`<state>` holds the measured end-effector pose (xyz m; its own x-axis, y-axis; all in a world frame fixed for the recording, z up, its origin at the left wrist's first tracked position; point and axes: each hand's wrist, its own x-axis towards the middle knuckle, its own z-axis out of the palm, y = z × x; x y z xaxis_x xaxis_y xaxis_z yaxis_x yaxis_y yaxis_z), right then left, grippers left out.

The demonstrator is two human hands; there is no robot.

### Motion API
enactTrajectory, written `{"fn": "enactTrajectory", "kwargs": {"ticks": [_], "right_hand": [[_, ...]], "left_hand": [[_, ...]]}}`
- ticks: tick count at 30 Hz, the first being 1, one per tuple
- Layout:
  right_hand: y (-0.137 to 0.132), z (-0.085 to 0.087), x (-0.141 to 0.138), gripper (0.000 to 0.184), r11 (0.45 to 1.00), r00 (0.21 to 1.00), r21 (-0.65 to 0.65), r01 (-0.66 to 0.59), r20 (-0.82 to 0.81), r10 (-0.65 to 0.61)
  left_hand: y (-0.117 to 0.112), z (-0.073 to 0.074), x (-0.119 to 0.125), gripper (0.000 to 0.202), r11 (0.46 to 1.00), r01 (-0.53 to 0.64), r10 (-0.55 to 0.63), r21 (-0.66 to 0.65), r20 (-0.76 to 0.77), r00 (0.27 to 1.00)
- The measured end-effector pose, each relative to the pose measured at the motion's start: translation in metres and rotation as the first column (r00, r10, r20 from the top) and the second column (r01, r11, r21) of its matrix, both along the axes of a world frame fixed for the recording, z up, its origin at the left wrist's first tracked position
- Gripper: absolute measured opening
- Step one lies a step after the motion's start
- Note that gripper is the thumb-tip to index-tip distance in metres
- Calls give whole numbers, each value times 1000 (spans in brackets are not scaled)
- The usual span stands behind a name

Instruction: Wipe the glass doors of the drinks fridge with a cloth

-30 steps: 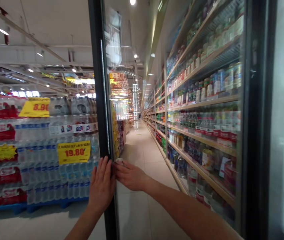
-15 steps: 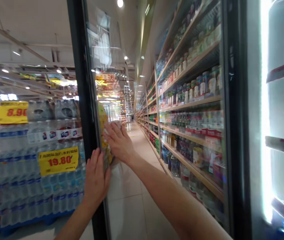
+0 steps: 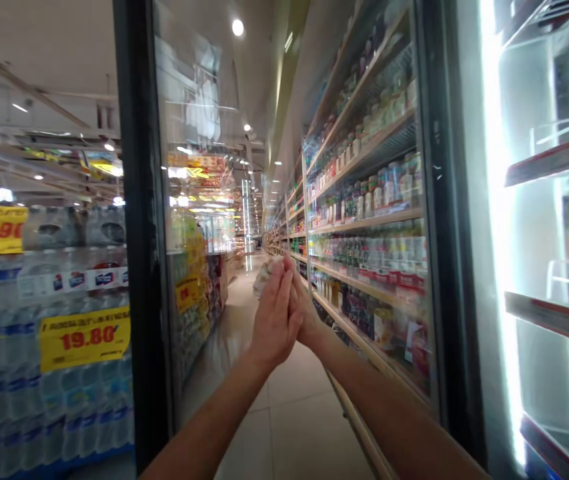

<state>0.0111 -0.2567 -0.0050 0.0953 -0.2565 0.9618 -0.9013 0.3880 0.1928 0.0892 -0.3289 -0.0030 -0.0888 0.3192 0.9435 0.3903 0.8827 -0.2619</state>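
Both hands meet in front of the glass door [image 3: 224, 360]. My left hand [image 3: 275, 323] has its fingers held together and presses against my right hand [image 3: 308, 313]. A crumpled whitish cloth [image 3: 263, 279] pokes out past the left fingers, caught between the hands and the glass. Much of it is hidden behind them, and its exact material is hard to make out. Most of the right fingers lie behind the left hand. The door's black frame [image 3: 144, 233] stands to the left of both hands.
Packs of bottled water [image 3: 4, 400] are stacked on the left, with yellow price signs [image 3: 85, 339]. On the right is a lit cooler with shelves [image 3: 554, 313] holding bottles. Long drink shelves [image 3: 369, 220] and an aisle show in the glass.
My left hand has left the door frame and moved right to join my right hand. The right hand has also shifted right across the glass. The view has turned slightly right.
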Motion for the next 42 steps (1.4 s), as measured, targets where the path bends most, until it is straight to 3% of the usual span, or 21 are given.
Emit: {"fn": "enactTrajectory", "kwargs": {"ticks": [4, 7, 10, 12, 15, 17, 20, 23, 25, 27, 28, 30, 32, 34, 36, 38, 40, 42], "right_hand": [[55, 3, -6, 59, 991, 973, 17, 130, -195, -124], [100, 8, -24, 58, 944, 929, -141, 299, -185, -322], [130, 9, -44, 53, 850, 876, -260, 459, -25, -481], [141, 6, -53, 53, 799, 846, -299, 522, 65, -529], [146, -1, -59, 55, 754, 823, -334, 566, 173, -541], [145, -3, -60, 55, 749, 820, -336, 571, 192, -539], [144, -5, -60, 55, 761, 829, -334, 557, 169, -532], [145, -5, -60, 55, 770, 834, -324, 549, 158, -529], [146, -4, -61, 54, 764, 832, -336, 551, 155, -532], [146, -4, -61, 54, 758, 828, -339, 557, 157, -538], [145, -4, -61, 54, 755, 826, -343, 559, 157, -541], [144, -4, -61, 55, 752, 825, -348, 560, 156, -543], [143, -4, -61, 54, 751, 825, -348, 561, 159, -543], [143, -5, -61, 53, 751, 826, -353, 559, 154, -542], [144, -5, -62, 52, 756, 829, -349, 553, 148, -539], [145, -6, -62, 52, 762, 834, -351, 545, 135, -535], [146, -6, -63, 52, 766, 836, -345, 543, 134, -532], [146, -7, -63, 52, 765, 837, -350, 540, 132, -531]], "left_hand": [[12, -3, -21, 57, 992, -119, 120, 36, -47, 992], [5, 4, -24, 47, 967, -253, 250, -14, -113, 962], [-30, 21, -11, 45, 944, -329, 323, -17, -147, 935], [-63, 39, 4, 45, 919, -376, 390, 116, -152, 908], [-95, 61, 17, 50, 827, -364, 477, 428, -192, 858], [-89, 63, 13, 52, 831, -335, 469, 444, -236, 851], [-44, 47, -11, 52, 927, -356, 375, 119, -266, 888], [-9, 30, -28, 50, 898, -359, 300, -253, -244, 922], [-15, 31, -25, 50, 878, -349, 291, -327, -215, 932], [-42, 43, -14, 49, 919, -354, 321, -175, -190, 928], [-57, 50, -8, 48, 938, -348, 339, -8, -207, 918], [-76, 63, -1, 51, 897, -318, 388, 307, -202, 899], [-71, 66, -5, 53, 857, -295, 400, 423, -185, 898], [-45, 57, -17, 51, 904, -312, 371, 293, -171, 913], [-18, 45, -30, 48, 944, -328, 325, 7, -165, 931], [-8, 38, -34, 47, 924, -331, 299, -194, -177, 938], [-21, 43, -28, 46, 917, -352, 316, -187, -198, 928], [-50, 60, -15, 48, 927, -376, 371, 19, -205, 906]]}}
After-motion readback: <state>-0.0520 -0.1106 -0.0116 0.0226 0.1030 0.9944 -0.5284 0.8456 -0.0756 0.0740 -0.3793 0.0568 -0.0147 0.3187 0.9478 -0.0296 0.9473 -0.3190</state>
